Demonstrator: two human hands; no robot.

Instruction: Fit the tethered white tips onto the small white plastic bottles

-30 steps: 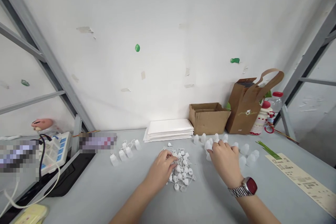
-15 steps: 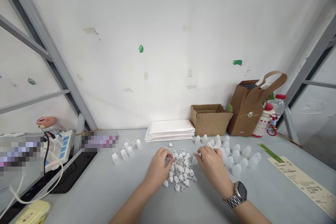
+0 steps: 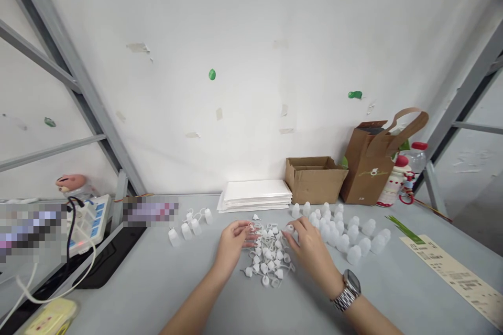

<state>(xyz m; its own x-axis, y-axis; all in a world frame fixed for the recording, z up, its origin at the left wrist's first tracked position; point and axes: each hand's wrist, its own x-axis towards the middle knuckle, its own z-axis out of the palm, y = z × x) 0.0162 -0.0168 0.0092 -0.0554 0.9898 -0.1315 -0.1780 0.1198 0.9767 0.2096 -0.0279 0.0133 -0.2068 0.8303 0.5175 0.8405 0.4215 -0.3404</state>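
My left hand (image 3: pixel 231 243) is at the left edge of a pile of small white caps with thin loop straps (image 3: pixel 269 256). Thumb and forefinger pinch one small white cap (image 3: pixel 251 227), while the other fingers are spread over the pile. Across from it, my right hand (image 3: pixel 310 246), with a watch on the wrist, pinches a small translucent white cup (image 3: pixel 290 229) just right of the pile. More translucent cups (image 3: pixel 353 254) stand upside down in a loose group beyond that hand. Several cups with straps fitted (image 3: pixel 186 231) stand to the left.
Along the wall are a stack of white boards (image 3: pixel 255 194), an open cardboard box (image 3: pixel 319 183) and a brown paper bag (image 3: pixel 363 172). A printed strip (image 3: pixel 451 267) lies at right. A power strip (image 3: pixel 92 220), cables and a black tablet-like slab (image 3: pixel 110 259) occupy the left.
My right hand has moved slightly left, bringing the cup nearer the pile. My left hand has shifted a little left and back, its fingers turned and now holding a cap.
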